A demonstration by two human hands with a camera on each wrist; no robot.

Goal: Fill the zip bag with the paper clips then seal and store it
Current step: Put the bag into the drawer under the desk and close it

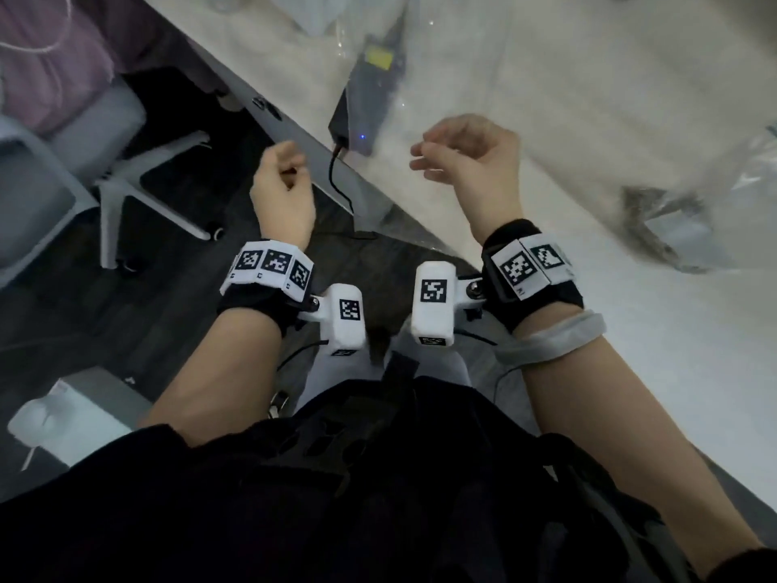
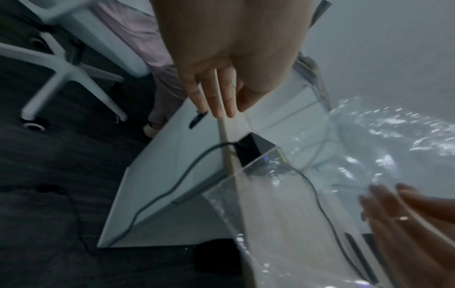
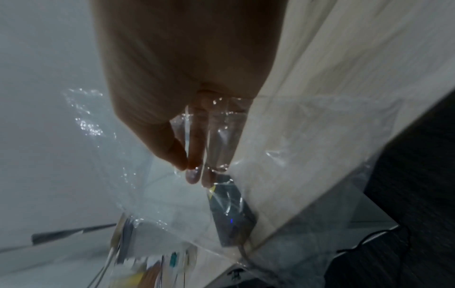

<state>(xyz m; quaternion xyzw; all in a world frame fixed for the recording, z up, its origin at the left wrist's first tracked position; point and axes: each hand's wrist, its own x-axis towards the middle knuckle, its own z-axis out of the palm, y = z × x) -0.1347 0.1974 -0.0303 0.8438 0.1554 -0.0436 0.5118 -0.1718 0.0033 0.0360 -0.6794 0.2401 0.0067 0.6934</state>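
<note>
Both hands pinching the zip bag's top edge.
Left hand (image 2: pixel 229 58) and right hand (image 3: pixel 182 81) pinch zip bag (image 2: pixel 283 204) over worktop (image 1: pixel 630 330) edge.

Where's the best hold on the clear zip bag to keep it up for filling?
Probably the top strip, one end per hand, coming in from the sides: the film below it is limp and crinkled. The left hand and right hand pinch the zip bag there.
</note>
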